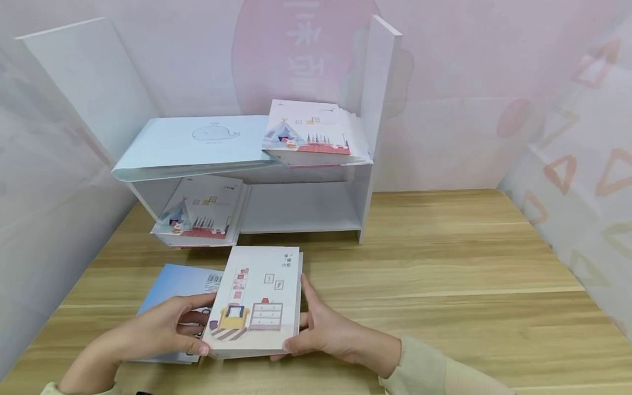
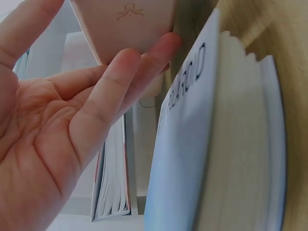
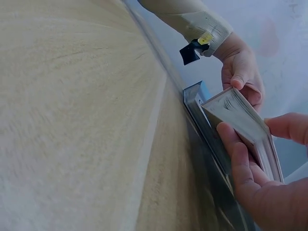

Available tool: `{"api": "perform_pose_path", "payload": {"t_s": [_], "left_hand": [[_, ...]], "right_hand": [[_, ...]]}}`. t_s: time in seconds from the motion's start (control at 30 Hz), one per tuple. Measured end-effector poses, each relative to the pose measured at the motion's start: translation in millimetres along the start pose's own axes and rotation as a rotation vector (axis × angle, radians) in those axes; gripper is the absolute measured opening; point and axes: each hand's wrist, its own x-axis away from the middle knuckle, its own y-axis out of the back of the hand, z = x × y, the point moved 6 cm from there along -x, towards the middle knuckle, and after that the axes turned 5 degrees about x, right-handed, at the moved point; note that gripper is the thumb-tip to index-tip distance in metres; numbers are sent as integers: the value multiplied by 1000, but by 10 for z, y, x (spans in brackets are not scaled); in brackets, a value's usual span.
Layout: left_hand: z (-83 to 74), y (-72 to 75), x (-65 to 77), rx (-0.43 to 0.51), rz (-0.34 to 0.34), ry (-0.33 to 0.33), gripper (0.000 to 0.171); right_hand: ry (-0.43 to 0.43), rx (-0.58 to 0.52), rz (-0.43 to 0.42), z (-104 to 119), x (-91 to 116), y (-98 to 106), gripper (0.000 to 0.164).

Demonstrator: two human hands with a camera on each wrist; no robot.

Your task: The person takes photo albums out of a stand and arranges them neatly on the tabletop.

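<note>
Between both hands is a white photo album [image 1: 257, 299], its cover printed with a yellow armchair and a chest of drawers. My right hand [image 1: 331, 332] grips its right side, thumb by the lower corner and fingers curled beneath. At the opposite edge, my left hand [image 1: 153, 326] holds the album with the thumb at the lower left corner; in the left wrist view its fingers [image 2: 103, 98] reach under the pale cover [image 2: 125, 29]. A blue album [image 1: 173, 288] lies on the table below the left hand, partly covered by that hand and the white album.
A white two-level shelf [image 1: 301, 206] stands at the back of the wooden table [image 1: 444, 274]. On its top level are a light-blue whale album [image 1: 192, 145] and tent-print albums [image 1: 306, 129]. Another tent-print album [image 1: 202, 206] sits on the lower level's left, jutting forward.
</note>
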Motion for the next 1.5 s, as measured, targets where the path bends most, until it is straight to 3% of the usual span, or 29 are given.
{"api": "perform_pose_path", "payload": {"t_s": [0.27,0.6,0.93,1.23,1.5], "left_hand": [[30,-29,36,95,52,-13,90],[82,-29,46,102,31,48,95],[99,-26,36,61,21,95,97],[103,-36,67,72,28,76,96],[100,-28,65,0,13,73,97]], "right_hand": [[-22,5,0,-39,-40,-33,123],[-27,-6,12,-74,-65,-60,124],[-44,-9,14,-117,-69,-61,124],[-50,-4,18,-137,-72,-75,124],[-65,72,-35,-151,-64,-66,124]]}}
